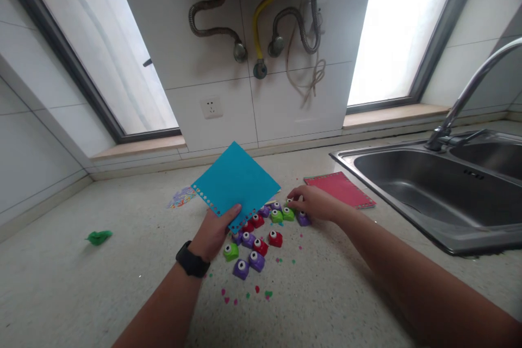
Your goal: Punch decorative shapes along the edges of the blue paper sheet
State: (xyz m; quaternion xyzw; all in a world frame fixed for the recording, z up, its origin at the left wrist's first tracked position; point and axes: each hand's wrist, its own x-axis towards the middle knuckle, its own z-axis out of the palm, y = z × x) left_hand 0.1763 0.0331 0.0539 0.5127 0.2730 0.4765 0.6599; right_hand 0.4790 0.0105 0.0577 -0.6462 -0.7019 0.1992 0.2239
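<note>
My left hand (215, 232) pinches a blue sheet of paper (234, 182) by its lower corner, thumb on top. Small shapes are punched along the sheet's two lower edges. At the far right of a group of small craft punches, my right hand (313, 202) has its fingers closed around a green craft punch (289, 202), partly hidden by them. A purple craft punch (303, 218) sits just under that hand. Several purple, green and red punches with white buttons, among them a red craft punch (275, 238), stand between my hands and partly beneath the sheet.
Red paper (340, 189) with punched edges lies beside the steel sink (391, 185) on the right. Tiny paper cutouts (227, 300) are scattered in front. A pile of colourful bits (180, 197) and a crumpled green item (99, 237) lie leftward on the counter (134, 283).
</note>
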